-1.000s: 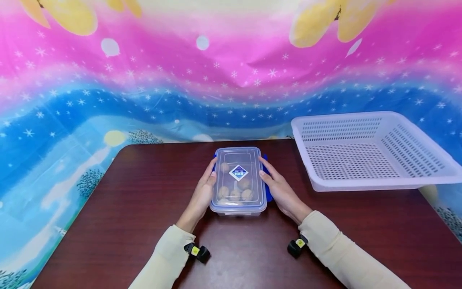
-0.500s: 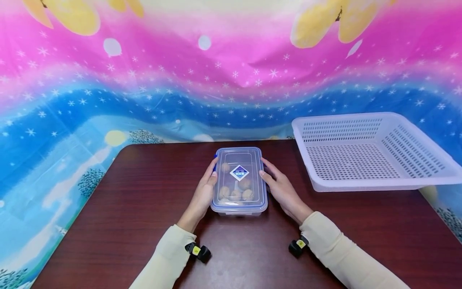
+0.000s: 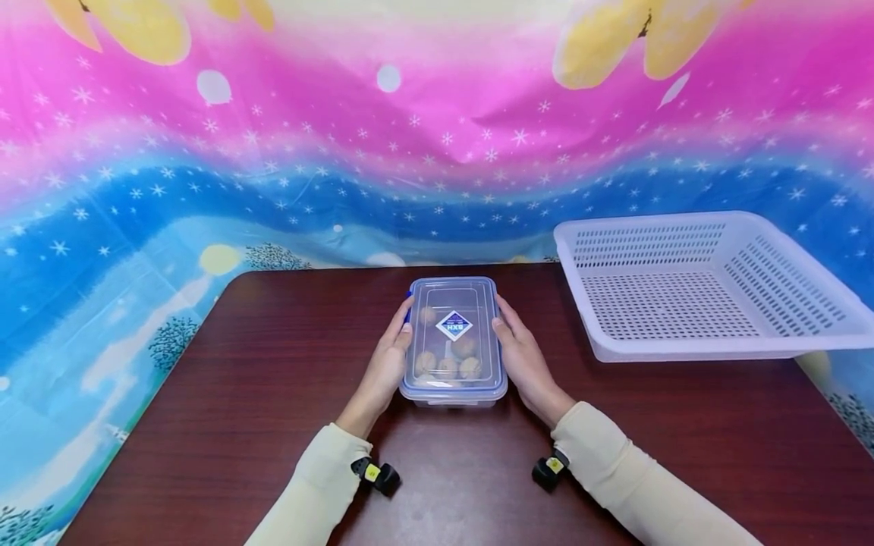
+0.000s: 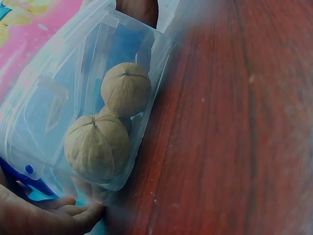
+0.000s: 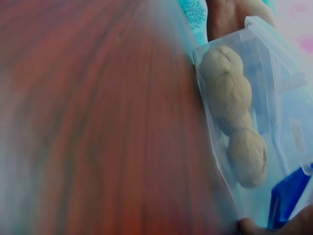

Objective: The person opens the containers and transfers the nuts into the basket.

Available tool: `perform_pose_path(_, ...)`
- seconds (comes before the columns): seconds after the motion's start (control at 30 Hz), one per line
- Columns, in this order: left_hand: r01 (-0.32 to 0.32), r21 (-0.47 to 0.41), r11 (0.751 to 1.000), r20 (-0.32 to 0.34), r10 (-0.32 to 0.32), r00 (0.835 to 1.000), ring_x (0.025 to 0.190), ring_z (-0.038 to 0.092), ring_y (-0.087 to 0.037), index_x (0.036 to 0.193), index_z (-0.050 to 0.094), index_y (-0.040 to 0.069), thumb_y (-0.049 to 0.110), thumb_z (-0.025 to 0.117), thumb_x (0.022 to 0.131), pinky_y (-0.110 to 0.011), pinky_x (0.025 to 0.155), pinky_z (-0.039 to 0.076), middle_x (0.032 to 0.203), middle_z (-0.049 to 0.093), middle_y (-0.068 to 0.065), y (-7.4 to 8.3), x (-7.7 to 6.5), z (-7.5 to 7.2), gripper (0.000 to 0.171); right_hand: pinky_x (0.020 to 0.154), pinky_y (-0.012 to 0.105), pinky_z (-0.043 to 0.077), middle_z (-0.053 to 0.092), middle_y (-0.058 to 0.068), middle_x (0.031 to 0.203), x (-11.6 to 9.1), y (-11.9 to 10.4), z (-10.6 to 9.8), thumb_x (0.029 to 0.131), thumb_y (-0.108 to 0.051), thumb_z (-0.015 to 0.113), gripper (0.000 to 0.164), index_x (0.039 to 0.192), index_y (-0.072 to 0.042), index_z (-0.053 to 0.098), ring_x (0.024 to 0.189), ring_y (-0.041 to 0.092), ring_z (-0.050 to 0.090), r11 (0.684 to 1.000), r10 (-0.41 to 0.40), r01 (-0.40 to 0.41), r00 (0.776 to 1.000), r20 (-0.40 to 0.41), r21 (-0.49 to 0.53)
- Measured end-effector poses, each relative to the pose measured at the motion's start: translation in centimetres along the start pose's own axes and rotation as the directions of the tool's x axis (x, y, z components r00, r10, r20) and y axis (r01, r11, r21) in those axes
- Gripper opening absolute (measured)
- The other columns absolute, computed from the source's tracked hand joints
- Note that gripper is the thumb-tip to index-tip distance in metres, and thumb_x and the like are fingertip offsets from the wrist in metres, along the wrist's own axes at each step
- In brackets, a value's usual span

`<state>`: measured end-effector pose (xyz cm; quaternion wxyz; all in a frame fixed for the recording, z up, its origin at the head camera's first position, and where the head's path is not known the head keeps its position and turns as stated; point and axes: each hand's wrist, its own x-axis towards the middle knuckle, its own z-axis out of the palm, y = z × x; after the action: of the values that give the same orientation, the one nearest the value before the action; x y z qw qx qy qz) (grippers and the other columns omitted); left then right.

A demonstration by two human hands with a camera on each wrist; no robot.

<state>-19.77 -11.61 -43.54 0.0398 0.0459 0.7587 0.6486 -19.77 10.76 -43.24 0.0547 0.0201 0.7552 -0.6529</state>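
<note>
While the clear lidded box (image 3: 454,394) sits on the table (image 3: 273,364) toward its 12 o'clock edge, left hand (image 3: 385,362) grips box at 9 o'clock, right hand (image 3: 528,362) grips it at 3; walnuts (image 3: 447,368) inside, mostly toward 6; white basket (image 3: 737,351) between 2 and 3.

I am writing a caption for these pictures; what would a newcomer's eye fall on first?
Most likely the pink and blue backdrop, filling the upper part of the head view. Next comes the clear lidded box of walnuts in the middle, between the left fingers and the right fingers. The large white basket at the right may come third.
</note>
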Motion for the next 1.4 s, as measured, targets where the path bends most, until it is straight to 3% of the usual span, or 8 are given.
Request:
perform_pose_path(0.2, 0.007, -0.004, 1.0, -0.007, -0.007, 1.0, 0.162, 0.019, -0.033, 0.167, 0.025, 0.034, 0.025, 0.028, 0.115, -0.06, 0.129, 0.014, 0.175, 0.022, -0.001, 0.2, -0.1, 0.0, 0.053, 0.132, 0.05, 0.011, 0.021, -0.007, 0.175, 0.0, 0.1, 0.5, 0.115, -0.033, 0.031, 0.053, 0.168, -0.035, 0.021, 0.163, 0.021, 0.015, 0.999, 0.012, -0.012, 1.0, -0.011, 0.045)
perform_pose_path(0.43, 0.03, 0.007, 1.0, -0.007, -0.03, 1.0, 0.162, 0.019, -0.033, 0.167, 0.025, 0.037, 0.029, 0.028, 0.115, -0.061, 0.129, 0.015, 0.175, 0.022, 0.0, 0.0, 0.0, -0.1, 0.052, 0.132, 0.051, 0.01, 0.02, -0.008, 0.175, 0.0, 0.2, 0.5, 0.115, -0.034, 0.03, 0.054, 0.168, -0.036, 0.02, 0.163, 0.021, 0.014, 1.0, 0.009, -0.009, 1.0, -0.013, 0.028)
perform_pose_path(0.9, 0.025, 0.018, 1.0, 0.01, -0.026, 1.0, 0.157, 0.031, -0.036, 0.167, 0.028, 0.034, 0.025, 0.032, 0.115, -0.06, 0.125, 0.027, 0.172, 0.03, -0.006, 0.3, 0.2, -0.4, 0.053, 0.132, 0.052, 0.011, 0.02, -0.007, 0.175, 0.1, 0.4, 0.4, 0.115, -0.036, 0.03, 0.053, 0.167, -0.04, 0.021, 0.163, 0.022, 0.014, 0.999, 0.03, -0.03, 0.999, -0.017, 0.018)
perform_pose_path(1.07, 0.006, 0.063, 0.998, 0.025, -0.008, 1.0, 0.16, 0.025, -0.034, 0.167, 0.026, 0.033, 0.023, 0.032, 0.115, -0.058, 0.127, 0.023, 0.174, 0.026, -0.005, 0.4, 0.3, -0.6, 0.053, 0.131, 0.052, 0.012, 0.021, -0.006, 0.175, 0.0, 0.3, 0.4, 0.116, -0.035, 0.03, 0.053, 0.168, -0.038, 0.021, 0.163, 0.023, 0.016, 1.0, 0.022, -0.022, 1.0, -0.019, 0.021)
perform_pose_path(1.4, 0.027, 0.101, 0.994, 0.07, -0.034, 0.997, 0.162, 0.016, -0.027, 0.168, 0.024, 0.033, 0.023, 0.031, 0.115, -0.051, 0.131, 0.015, 0.175, 0.021, 0.001, 0.9, 0.4, -1.2, 0.054, 0.131, 0.053, 0.013, 0.02, -0.006, 0.175, 0.2, 0.1, 0.5, 0.115, -0.036, 0.031, 0.053, 0.168, -0.038, 0.021, 0.163, 0.023, 0.017, 1.0, 0.025, -0.025, 1.0, -0.02, -0.008)
